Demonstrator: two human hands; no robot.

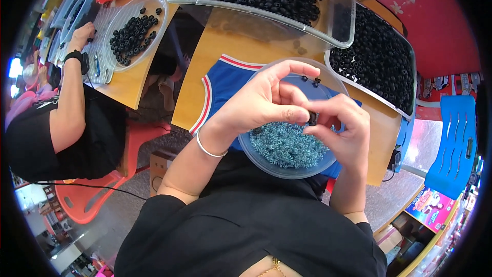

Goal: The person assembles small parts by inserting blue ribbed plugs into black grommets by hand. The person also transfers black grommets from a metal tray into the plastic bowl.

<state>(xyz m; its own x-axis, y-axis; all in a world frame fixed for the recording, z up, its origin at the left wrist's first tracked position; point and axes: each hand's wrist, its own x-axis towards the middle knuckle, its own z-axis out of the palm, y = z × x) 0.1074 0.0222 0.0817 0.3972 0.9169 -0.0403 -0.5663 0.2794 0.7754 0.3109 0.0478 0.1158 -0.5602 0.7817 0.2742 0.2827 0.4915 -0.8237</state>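
Wooden table (190, 103): stands before a red wall (429, 20), with a co-worker (70, 107) seated at another table on the left.
Far bin (259, 13): clear plastic, heaped with black pieces.
Right tray (413, 79): pale-rimmed, spread with more of them.
Near bowl (293, 174): clear, round, filled with teal coils (289, 146); a few black pieces lie toward its far side, and blue cloth (223, 82) shows beneath and to the left.
Small black piece (312, 119): at the fingertips, above the bowl.
Right hand (346, 123): thumb and forefinger pinch the piece from the right.
Left hand (269, 95): forefinger arched, well apart from the thumb, whose tip meets or nearly meets the piece; whether it grips anything, I cannot tell.
Step in hand: apparently close two-handed fingertip work on this one piece.
Next move: seems to call for a light, steady pinch and good alignment of both thumbs.
Hidden: most of the piece, behind fingers; any coil at it cannot be made out.
Cut off: the far bin's top edge.
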